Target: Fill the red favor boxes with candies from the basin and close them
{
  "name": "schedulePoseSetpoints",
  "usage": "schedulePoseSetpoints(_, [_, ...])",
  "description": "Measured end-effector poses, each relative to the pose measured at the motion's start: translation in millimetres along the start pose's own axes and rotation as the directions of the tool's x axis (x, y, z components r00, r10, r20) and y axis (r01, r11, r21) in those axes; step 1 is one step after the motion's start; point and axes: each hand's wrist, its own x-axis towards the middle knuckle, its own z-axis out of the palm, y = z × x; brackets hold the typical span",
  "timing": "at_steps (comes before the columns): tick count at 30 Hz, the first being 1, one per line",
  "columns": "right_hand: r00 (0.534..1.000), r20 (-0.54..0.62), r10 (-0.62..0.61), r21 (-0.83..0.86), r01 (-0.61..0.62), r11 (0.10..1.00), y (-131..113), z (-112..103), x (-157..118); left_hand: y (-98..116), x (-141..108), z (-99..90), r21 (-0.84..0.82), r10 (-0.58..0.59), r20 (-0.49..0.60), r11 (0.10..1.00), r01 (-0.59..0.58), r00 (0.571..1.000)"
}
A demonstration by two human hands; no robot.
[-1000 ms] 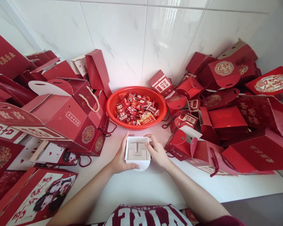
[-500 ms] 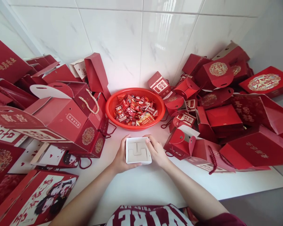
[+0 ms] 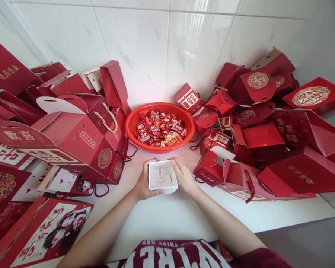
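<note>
Between my two hands is a small white box (image 3: 163, 178), its open side facing me and its folded inner flaps showing. My left hand (image 3: 144, 184) grips the box's left side, with the thumb along the lower edge. On the right side my right hand (image 3: 183, 175) holds it, the thumb near the upper right edge. The outer fingers are partly hidden behind the box. Just beyond the box stands a red basket (image 3: 160, 148) holding many wrapped candies (image 3: 156, 126).
Red gift boxes (image 3: 69, 134) are piled at the left, one with a rope handle (image 3: 107, 121). More red boxes (image 3: 268, 141) crowd the right side of the white table (image 3: 162, 219). A tiled wall (image 3: 136, 48) rises behind the basket.
The white box has turned slightly in my hands, showing more of its lower outer side. My right thumb has shifted outward along the edge. The view has moved a little.
</note>
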Motion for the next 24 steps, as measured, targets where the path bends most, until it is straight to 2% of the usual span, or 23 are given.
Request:
schedulePoseSetpoints(3, [1.0, -0.001, 0.02, -0.004, -0.02, 1.0, 10.5, 4.1, 7.7, -7.9, 3.8, 0.1, -0.098, -0.122, 0.024, 0.987, 0.124, 0.992])
schedulePoseSetpoints(7, [1.0, -0.011, 0.012, -0.053, -0.012, 0.999, 17.9, 3.2, 14.9, -6.8, 8.7, 0.0, -0.081, -0.147, 0.029, 0.986, 0.149, 0.989])
schedulePoseSetpoints(10, [1.0, -0.02, 0.008, -0.128, -0.01, 0.992, 10.9, -4.2, 12.0, -3.4, 11.0, -2.4, -0.037, -0.151, 0.013, 0.988, 0.151, 0.988])
schedulePoseSetpoints(12, [0.996, -0.082, -0.038, -0.239, 0.018, 0.971, -2.8, -12.1, 8.3, -3.4, 12.5, -4.9, -0.025, -0.136, -0.01, 0.99, 0.136, 0.991])
schedulePoseSetpoints(15, [0.956, -0.177, -0.235, -0.39, 0.151, 0.908, -38.4, -27.0, 12.7, -6.3, 14.9, -8.7, -0.03, -0.12, -0.025, 0.992, 0.119, 0.992])
schedulePoseSetpoints(16, [0.935, -0.191, -0.298, -0.397, 0.204, 0.895, -52.6, -32.1, 20.0, -7.3, 15.6, -9.7, -0.036, -0.122, -0.022, 0.992, 0.121, 0.992])
schedulePoseSetpoints(18, [0.923, -0.202, -0.328, -0.41, 0.225, 0.884, -79.3, -41.7, 46.5, -8.5, 16.4, -11.2, -0.054, -0.127, -0.016, 0.991, 0.126, 0.992])
schedulePoseSetpoints(19, [0.938, -0.202, -0.282, -0.422, 0.177, 0.889, -89.5, -45.7, 65.2, -8.6, 16.6, -11.6, -0.061, -0.131, -0.016, 0.99, 0.13, 0.991])
schedulePoseSetpoints(21, [0.974, -0.219, -0.053, -0.489, -0.063, 0.87, -100.1, -51.8, 109.0, -7.8, 16.3, -11.8, -0.068, -0.137, -0.018, 0.988, 0.136, 0.99])
schedulePoseSetpoints(24, [0.954, -0.256, 0.153, -0.519, -0.269, 0.811, -91.2, -55.4, 170.3, -6.6, 14.8, -11.7, -0.085, -0.154, -0.012, 0.985, 0.152, 0.988])
